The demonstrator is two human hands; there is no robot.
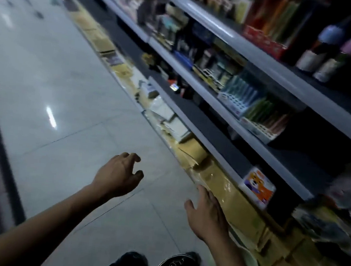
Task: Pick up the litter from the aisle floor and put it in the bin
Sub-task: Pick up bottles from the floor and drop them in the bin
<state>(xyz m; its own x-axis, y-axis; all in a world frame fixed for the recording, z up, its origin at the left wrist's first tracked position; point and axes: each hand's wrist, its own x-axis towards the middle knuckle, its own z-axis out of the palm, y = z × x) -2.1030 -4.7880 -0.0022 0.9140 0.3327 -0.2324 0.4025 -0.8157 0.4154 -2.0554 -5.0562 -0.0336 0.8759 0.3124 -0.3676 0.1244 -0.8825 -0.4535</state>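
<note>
Nearest to us is a dark shoe (pixel 178 264) on the pale tiled floor (pixel 68 107), and above it our two bare arms reach forward over the aisle. Our left hand (pixel 118 175) hangs over the tiles with its fingers loosely curled downward and nothing in them; our right hand (pixel 206 215) is spread flat with straight fingers, also holding nothing, its fingertips (pixel 202 189) in front of the edge of the cardboard boxes (pixel 219 181) that line the foot of the shelving (pixel 215 124); whether they touch the boxes we cannot tell. We judge that we are in the search-and-approach step: nothing is picked up and no bin shows in this view. Near the fingers the tiles show no clear piece of litter. Well apart from both hands, far up the aisle, a few small dark spots (pixel 39 15) lie on the floor, too blurred for us to say whether they are the litter or only marks. If they are, the next move calls for walking up the aisle, bending low, and closing the fingers on one piece; the bin must then be found, perhaps by turning the head.
</note>
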